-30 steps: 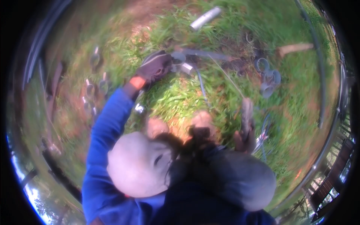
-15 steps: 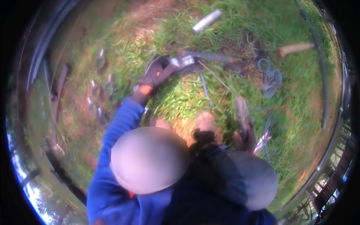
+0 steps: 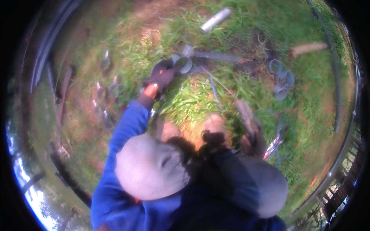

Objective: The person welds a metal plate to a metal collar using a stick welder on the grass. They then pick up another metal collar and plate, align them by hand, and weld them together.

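My left hand point(image 3: 162, 76), in a dark glove, is closed on a short metal ring point(image 3: 185, 65), whose round opening faces up toward me. Close beyond the ring lies a flat metal bar point(image 3: 217, 57) with a small metal piece point(image 3: 187, 50) at its left end. My right hand point(image 3: 256, 143) is wrapped round the thick, worn handle of a welding electrode holder point(image 3: 244, 112). From it a thin rod point(image 3: 219, 83) points up and left, its far tip near the ring and bar. Blur hides whether the tip touches either.
Several metal rings with tabs point(image 3: 101, 93) lie in the grass on the left, with more rings point(image 3: 280, 91) at the right. A metal tube point(image 3: 216, 20) and a wooden piece point(image 3: 309, 49) lie farther off. A blue cable point(image 3: 214, 90) runs between my hands. Long pipes point(image 3: 45, 48) lie far left.
My left hand has turned the ring, which showed its shiny side before and now shows its round opening. The view has shifted slightly; my right hand keeps its hold on the electrode holder.
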A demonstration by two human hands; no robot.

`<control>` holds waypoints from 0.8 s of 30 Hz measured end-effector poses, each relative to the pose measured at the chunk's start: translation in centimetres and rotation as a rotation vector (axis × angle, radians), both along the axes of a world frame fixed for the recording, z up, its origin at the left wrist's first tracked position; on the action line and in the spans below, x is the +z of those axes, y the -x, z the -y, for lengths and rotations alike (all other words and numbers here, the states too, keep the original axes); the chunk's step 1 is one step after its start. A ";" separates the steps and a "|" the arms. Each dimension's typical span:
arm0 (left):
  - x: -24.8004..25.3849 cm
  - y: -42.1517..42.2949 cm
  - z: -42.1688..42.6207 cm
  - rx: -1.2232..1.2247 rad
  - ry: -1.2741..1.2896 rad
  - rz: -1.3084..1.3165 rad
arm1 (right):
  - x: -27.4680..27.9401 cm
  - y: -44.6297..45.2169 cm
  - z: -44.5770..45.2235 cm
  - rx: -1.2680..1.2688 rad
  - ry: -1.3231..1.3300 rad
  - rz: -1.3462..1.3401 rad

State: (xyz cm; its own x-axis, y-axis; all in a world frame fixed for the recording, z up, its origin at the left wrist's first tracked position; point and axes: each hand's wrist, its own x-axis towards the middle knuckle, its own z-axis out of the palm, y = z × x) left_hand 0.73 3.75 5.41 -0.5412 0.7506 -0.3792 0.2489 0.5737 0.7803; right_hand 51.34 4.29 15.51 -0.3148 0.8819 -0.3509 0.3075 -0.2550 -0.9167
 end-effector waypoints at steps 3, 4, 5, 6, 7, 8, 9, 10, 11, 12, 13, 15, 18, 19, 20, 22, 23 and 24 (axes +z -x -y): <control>0.4 -0.3 1.3 0.102 0.014 0.266 | 0.1 0.5 0.2 -0.016 -0.091 0.105; 0.7 -0.5 1.7 0.127 -0.007 0.289 | -0.2 0.4 0.3 -0.009 -0.090 0.101; 1.1 -0.7 2.0 0.150 -0.028 0.312 | -0.7 0.3 0.4 -0.031 -0.093 0.078; 1.4 -1.0 2.3 0.156 -0.027 0.310 | -1.3 0.1 0.6 -0.053 -0.096 0.055; 2.2 -1.3 2.4 0.184 -0.012 0.261 | -2.4 -0.6 0.7 -0.048 -0.096 0.053; 2.8 -1.5 2.5 0.212 0.003 0.211 | -3.4 -1.2 0.5 -0.178 0.108 -0.109; 3.1 -1.7 2.8 0.216 0.004 0.210 | -4.2 -1.8 0.5 -0.308 0.316 -0.268; 3.3 -1.9 3.0 0.260 -0.031 0.252 | -3.7 -1.4 0.6 -0.305 0.317 -0.269; 3.4 -1.9 3.2 0.302 -0.067 0.295 | -2.5 -0.5 0.6 -0.156 0.086 -0.075; 3.2 -1.7 3.3 0.304 -0.067 0.296 | -1.8 0.1 0.6 -0.004 -0.145 0.119; 2.9 -1.5 3.6 0.292 -0.049 0.304 | -1.6 0.2 0.5 -0.003 -0.144 0.121; 2.3 -1.5 3.8 0.280 -0.032 0.315 | -1.3 0.3 0.3 0.067 -0.294 0.084; 1.5 -1.5 3.8 0.308 -0.001 0.277 | -1.9 0.1 0.6 -0.081 -0.049 -0.027; 1.2 -1.4 3.7 0.220 0.017 0.076 | -1.4 0.5 0.6 -0.134 0.032 -0.063; 0.9 -1.3 3.7 0.131 0.033 -0.126 | -0.5 0.7 0.2 -0.058 -0.003 -0.008; 1.0 -2.1 3.7 0.074 -0.061 -0.232 | 0.2 1.0 0.0 0.014 -0.038 0.050; 1.2 -2.5 3.5 0.019 -0.156 -0.340 | 0.2 1.0 0.0 -0.009 0.003 -0.001; 0.9 -2.6 3.3 -0.016 -0.178 -0.349 | 0.0 0.8 0.1 -0.021 0.023 -0.027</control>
